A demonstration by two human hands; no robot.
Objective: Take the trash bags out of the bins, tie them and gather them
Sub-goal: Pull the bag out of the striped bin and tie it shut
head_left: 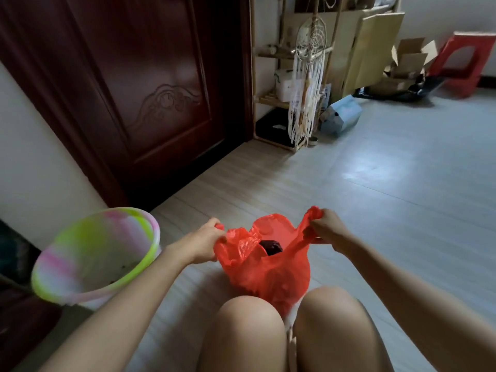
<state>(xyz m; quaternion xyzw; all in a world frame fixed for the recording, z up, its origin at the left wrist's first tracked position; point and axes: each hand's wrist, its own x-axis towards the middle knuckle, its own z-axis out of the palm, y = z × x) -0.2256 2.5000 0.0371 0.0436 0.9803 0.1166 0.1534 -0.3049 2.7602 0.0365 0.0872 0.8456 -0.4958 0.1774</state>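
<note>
The floor is pale wood-look planking that catches a soft glare towards the right. A dark reddish-brown carved wooden door fills the upper left. Beside it stands a light bamboo shelf rack with a white fringed dreamcatcher hanging on its front. Further right, flattened brown cardboard boxes lean on the far wall, a pale blue carton lies on the floor before them, and a red plastic stool is tipped in the far right corner.

The person crouches, bare knees at the bottom edge. The red thin plastic trash bag sits on the floor just beyond the knees, between the two hands. The left hand pinches the bag's left handle; the right hand is curled round the right handle, drawn up and outwards. The bag stands upright, its mouth open towards the ceiling, and its stretched top runs left to right between the fists. Something dark shows inside the opening.

To the left, near the left forearm, is a round plastic bin with pink, white and lime-green streaks, unlined and tilted so its opening faces the viewer.
</note>
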